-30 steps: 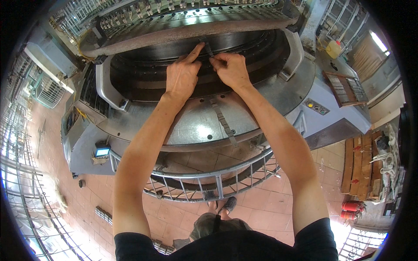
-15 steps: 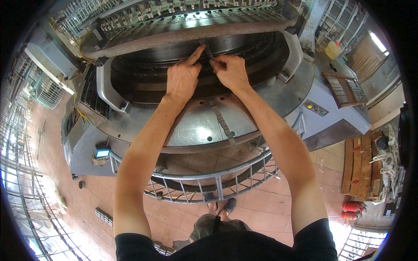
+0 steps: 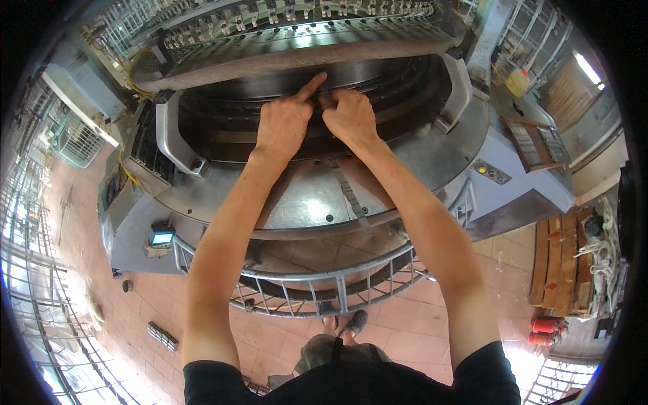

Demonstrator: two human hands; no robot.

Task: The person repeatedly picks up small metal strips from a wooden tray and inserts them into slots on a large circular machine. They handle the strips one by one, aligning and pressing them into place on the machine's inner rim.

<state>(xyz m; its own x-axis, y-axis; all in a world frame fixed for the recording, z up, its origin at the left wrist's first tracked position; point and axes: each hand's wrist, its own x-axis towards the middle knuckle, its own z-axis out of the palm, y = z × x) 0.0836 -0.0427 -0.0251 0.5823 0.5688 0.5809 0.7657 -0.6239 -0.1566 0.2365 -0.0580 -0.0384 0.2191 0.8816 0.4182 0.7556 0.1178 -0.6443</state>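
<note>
Both my hands are inside the round opening of a large knitting machine (image 3: 445, 152), close together at its dark metal cylinder (image 3: 256, 86). My left hand (image 3: 287, 121) stretches its index finger up against the cylinder wall, while its other fingers are curled under and partly hidden. Just right of it, my right hand (image 3: 351, 115) is closed, thumb and index finger pinched together; whatever lies in the pinch is too small and dark to make out. Below them, a segmented strip of small grey metal pieces (image 3: 349, 192) lies across the shiny plate (image 3: 304, 202).
Curved metal brackets (image 3: 169, 135) flank the opening, with a heavy rim (image 3: 290, 62) above. A round railing (image 3: 341, 290) stands before my legs. At left is a small lit screen (image 3: 162, 237); at right, a button panel (image 3: 491, 171), wooden boards (image 3: 557, 263) and red extinguishers (image 3: 545, 325).
My right hand has shifted slightly left, nearer to my left hand. A narrow dark strip visible between the fingertips earlier is now hidden. The view has moved slightly.
</note>
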